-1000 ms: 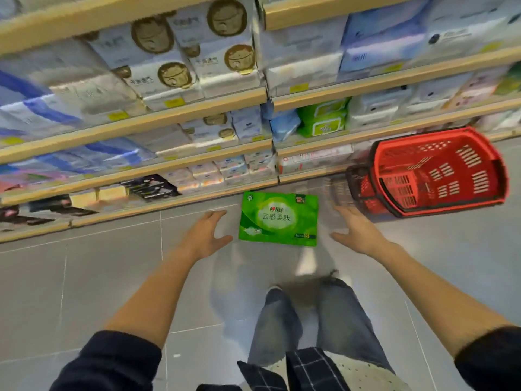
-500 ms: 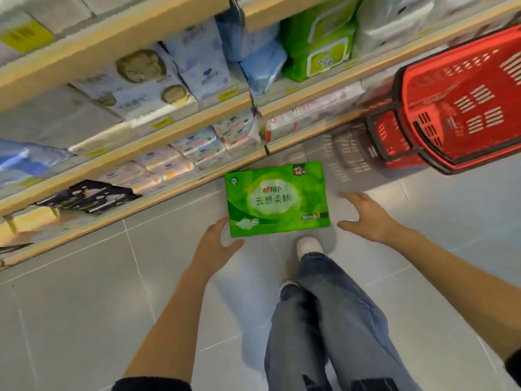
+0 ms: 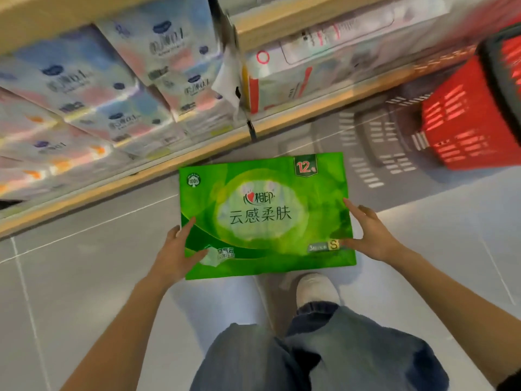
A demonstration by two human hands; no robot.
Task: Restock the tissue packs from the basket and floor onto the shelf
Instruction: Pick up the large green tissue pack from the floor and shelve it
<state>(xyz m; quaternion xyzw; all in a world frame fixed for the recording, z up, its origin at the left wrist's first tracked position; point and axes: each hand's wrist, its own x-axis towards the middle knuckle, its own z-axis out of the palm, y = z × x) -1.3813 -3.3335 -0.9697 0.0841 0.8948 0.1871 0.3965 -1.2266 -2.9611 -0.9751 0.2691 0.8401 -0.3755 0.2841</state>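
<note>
Lying flat on the grey tiled floor (image 3: 84,277), a green tissue pack (image 3: 265,215) faces up, printed side showing, just in front of the bottom shelf (image 3: 135,176). Left hand (image 3: 174,255) presses against the pack's left edge, thumb laid over its lower-left corner. Right hand (image 3: 369,235) clasps the pack's right edge, thumb on the top face, fingers spread along the side. Both grips close on the pack; lifted or not, cannot tell. Red basket (image 3: 468,122) sits well right of the pack and beyond it, blurred. Pastel tissue packs (image 3: 112,88) fill the shelf beyond the pack. A white shoe (image 3: 315,289) stands just nearer than the pack.
</note>
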